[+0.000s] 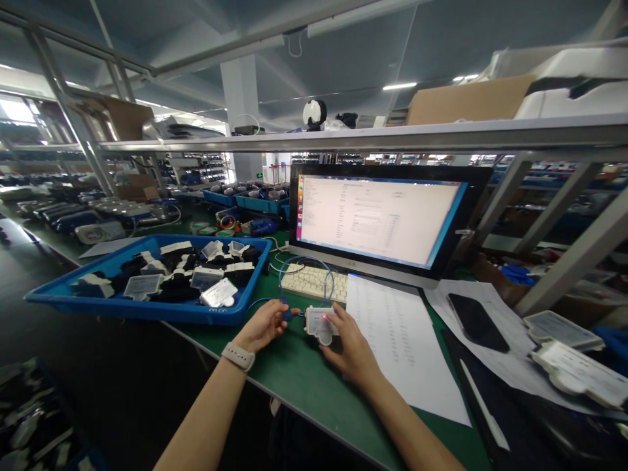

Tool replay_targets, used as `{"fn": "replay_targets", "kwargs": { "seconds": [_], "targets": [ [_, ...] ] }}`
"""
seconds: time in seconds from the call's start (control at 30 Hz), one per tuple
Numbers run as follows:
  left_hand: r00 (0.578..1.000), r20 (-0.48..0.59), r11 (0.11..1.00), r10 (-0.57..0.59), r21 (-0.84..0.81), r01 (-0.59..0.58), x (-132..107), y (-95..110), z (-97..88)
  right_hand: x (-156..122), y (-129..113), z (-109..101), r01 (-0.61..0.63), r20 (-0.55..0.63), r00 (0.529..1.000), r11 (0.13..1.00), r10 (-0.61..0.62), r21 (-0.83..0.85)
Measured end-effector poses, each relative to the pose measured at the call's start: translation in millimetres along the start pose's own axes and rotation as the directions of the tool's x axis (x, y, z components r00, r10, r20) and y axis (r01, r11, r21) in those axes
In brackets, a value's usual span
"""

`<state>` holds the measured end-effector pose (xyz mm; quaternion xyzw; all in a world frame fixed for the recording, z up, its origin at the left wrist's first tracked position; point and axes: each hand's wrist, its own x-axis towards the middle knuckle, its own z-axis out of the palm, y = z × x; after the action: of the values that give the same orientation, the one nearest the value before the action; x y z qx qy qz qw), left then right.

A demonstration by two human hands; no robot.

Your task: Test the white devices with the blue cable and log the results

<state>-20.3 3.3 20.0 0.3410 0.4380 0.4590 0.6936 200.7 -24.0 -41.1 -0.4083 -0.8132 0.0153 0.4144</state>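
My right hand (347,340) grips a small white electronic module (318,320) by its right side, just above the green bench top. A red light glows on the module's face. With fingers pinched, my left hand (267,322) holds a blue cable connector (289,315) close to the module's left side. A blue cable (281,278) loops up from there over the white keyboard (304,280). Whether the connector touches the module I cannot tell. A light-coloured watch band sits on my left wrist.
Left of my hands stands a blue tray (132,313) with several white-and-black modules. A monitor (373,219) is lit behind the keyboard. Printed sheets (407,347), a phone (478,322), a white pen-like stick (483,405) and more modules (579,373) lie to the right. A shelf (363,136) crosses overhead.
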Motion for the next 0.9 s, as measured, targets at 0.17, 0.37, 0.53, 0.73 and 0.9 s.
{"fn": "replay_targets", "kwargs": {
  "seconds": [0.17,0.37,0.53,0.73,0.9],
  "targets": [
    [0.994,0.064,0.989,0.087,-0.128,-0.078,-5.3,-4.1,6.0,0.3,0.0,-0.1,0.001,0.005,1.000,1.000,-0.001,0.005],
    [0.941,0.065,0.938,0.333,0.084,-0.338,-5.3,-13.0,17.8,0.0,0.8,2.0,-0.003,0.000,1.000,1.000,0.003,0.011],
    [0.807,0.118,0.698,0.578,0.441,-0.564,2.8,-17.3,32.2,-0.6,-3.4,-8.9,-0.021,0.043,0.999,1.000,0.022,-0.022],
    [0.783,0.182,0.559,0.595,0.605,-0.566,9.4,-22.9,38.8,-18.3,-17.5,-69.4,-0.076,-0.025,0.997,0.985,0.073,-0.153],
    [0.815,0.156,0.606,0.558,0.594,-0.529,12.8,-26.6,39.0,-57.1,-23.2,-128.9,-0.130,-0.128,0.987,0.946,0.095,-0.298]
  ]
}}
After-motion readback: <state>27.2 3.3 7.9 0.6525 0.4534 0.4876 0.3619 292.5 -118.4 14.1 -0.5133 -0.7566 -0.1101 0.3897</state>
